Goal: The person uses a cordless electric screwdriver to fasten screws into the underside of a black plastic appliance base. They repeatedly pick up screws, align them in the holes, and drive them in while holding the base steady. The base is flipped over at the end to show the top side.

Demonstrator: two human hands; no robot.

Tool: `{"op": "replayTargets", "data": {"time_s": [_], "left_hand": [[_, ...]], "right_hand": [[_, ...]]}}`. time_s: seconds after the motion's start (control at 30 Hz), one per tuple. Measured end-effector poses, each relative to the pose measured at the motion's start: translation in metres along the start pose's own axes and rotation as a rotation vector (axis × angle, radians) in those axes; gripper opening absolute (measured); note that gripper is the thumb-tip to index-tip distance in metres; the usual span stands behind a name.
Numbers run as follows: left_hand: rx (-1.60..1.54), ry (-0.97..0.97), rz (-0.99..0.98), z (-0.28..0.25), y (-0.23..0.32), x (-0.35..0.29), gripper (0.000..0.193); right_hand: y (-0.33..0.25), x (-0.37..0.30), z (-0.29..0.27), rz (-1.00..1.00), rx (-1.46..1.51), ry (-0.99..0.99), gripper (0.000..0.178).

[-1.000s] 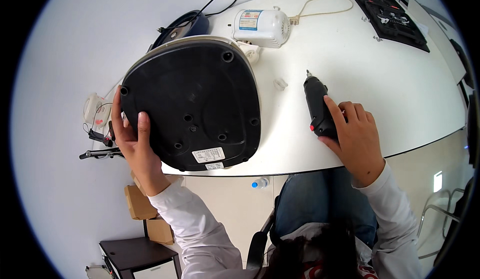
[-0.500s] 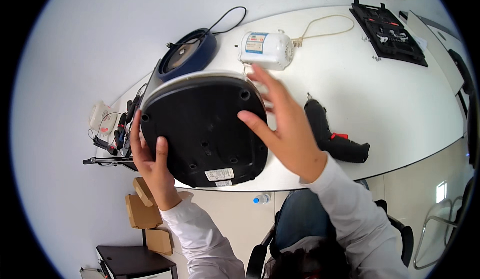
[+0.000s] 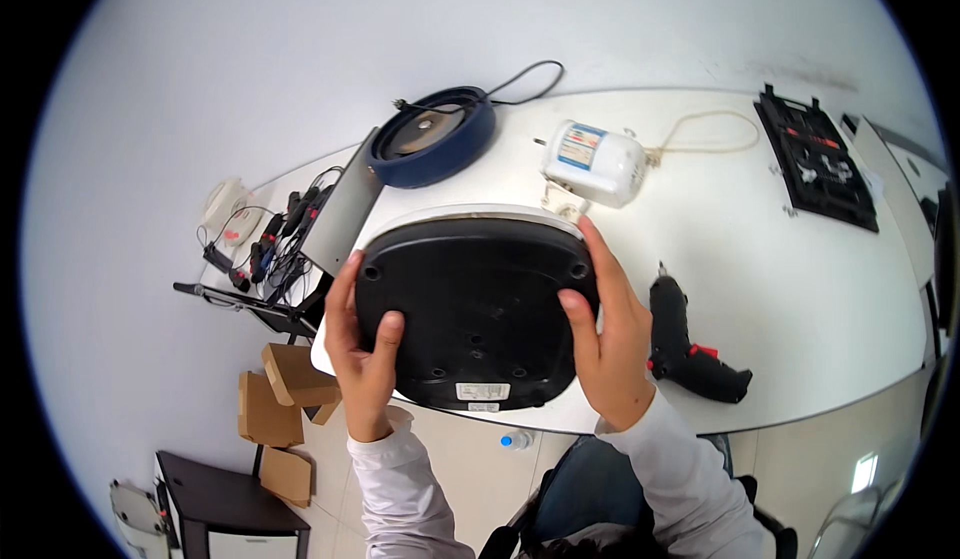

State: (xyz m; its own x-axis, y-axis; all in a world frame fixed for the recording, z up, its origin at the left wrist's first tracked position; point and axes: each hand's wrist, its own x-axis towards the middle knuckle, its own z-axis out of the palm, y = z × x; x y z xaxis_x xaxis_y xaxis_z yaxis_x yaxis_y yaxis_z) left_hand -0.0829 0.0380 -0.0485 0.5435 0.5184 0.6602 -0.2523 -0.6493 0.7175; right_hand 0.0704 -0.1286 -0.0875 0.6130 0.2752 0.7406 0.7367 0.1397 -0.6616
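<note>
A rounded, squarish appliance (image 3: 470, 304) is raised over the near table edge, its black plastic underside turned toward me. That underside has screw holes and white labels, and a pale rim shows along the far edge; the appliance's top side is hidden. My left hand (image 3: 365, 364) grips its left side, thumb on the underside. On the right side my right hand (image 3: 612, 344) holds it the same way. Just right of that hand, a black cordless screwdriver (image 3: 690, 344) with red parts lies on the table.
White table (image 3: 780, 309) carries a white motor (image 3: 597, 164) with a pale cord, a round dark-blue housing (image 3: 437, 139) with a black cable, and an open black tool case (image 3: 820, 164). Tools and cables (image 3: 285, 234) crowd the left. Cardboard boxes (image 3: 270, 409) and a bottle (image 3: 516, 441) are below.
My right hand has gone from spread fingers at the upper right edge to a grip on the right side. The appliance is more level and tipped flatter. The whole view has shifted.
</note>
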Motion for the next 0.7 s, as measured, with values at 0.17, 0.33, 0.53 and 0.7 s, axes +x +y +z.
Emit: {"op": "replayTargets", "data": {"time_s": [0.17,0.33,0.53,0.7], "left_hand": [[-0.032,0.005,0.059,0.003,-0.003,0.001,0.065],[-0.105,-0.124,-0.111,0.004,0.009,0.014,0.09],[-0.104,-0.218,-0.041,0.0,0.015,0.034,0.064],[0.1,-0.366,0.223,0.0,0.042,0.057,0.057]], "right_hand": [[0.004,0.002,-0.009,-0.014,0.132,-0.08,0.046],[0.003,0.007,-0.02,0.036,0.247,-0.172,0.043],[0.002,0.02,-0.022,0.043,0.203,-0.267,0.045],[-0.005,0.024,-0.022,-0.074,0.135,-0.27,0.046]]}}
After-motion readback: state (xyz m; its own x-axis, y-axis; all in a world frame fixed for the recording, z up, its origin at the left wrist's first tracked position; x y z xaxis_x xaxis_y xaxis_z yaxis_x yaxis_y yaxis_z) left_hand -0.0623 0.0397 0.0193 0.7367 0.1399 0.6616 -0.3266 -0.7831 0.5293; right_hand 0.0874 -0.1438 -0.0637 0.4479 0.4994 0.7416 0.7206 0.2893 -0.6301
